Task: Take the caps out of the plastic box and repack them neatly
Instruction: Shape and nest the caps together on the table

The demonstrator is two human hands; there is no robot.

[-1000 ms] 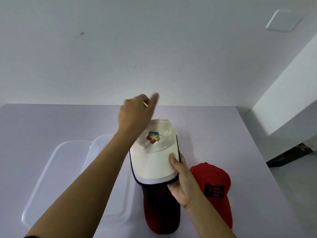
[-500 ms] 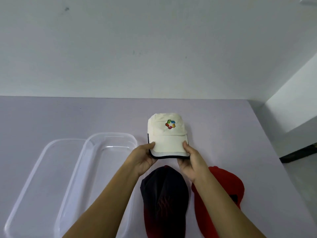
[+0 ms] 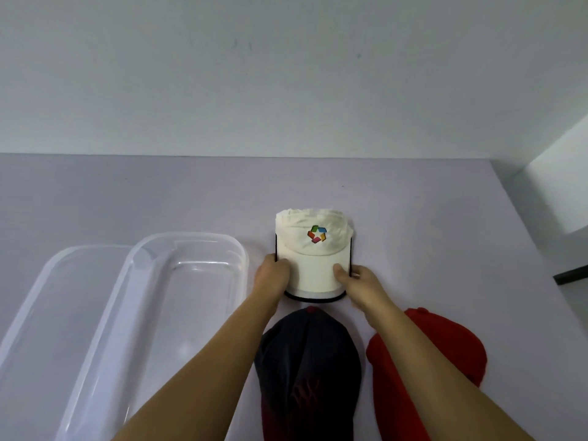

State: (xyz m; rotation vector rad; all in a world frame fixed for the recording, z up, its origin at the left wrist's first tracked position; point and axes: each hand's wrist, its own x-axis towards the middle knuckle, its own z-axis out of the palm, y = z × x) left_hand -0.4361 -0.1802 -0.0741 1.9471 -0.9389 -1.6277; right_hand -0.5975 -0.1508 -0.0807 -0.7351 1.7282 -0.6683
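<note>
A cream cap with a colourful logo and a black-edged brim lies on the pale table, brim toward me. My left hand grips the brim's left side and my right hand grips its right side, thumb on top. Below it lies a dark navy cap with red on its brim. A red cap lies right of that, partly hidden by my right forearm. The clear plastic box stands empty to the left of the caps.
The box's clear lid lies flat at the far left, partly under the box. The table meets a white wall at the back, and its right edge drops off toward the floor.
My left hand came down from above the cream cap and took the brim's left side. The cap was set down farther back on the table, clear of the navy cap.
</note>
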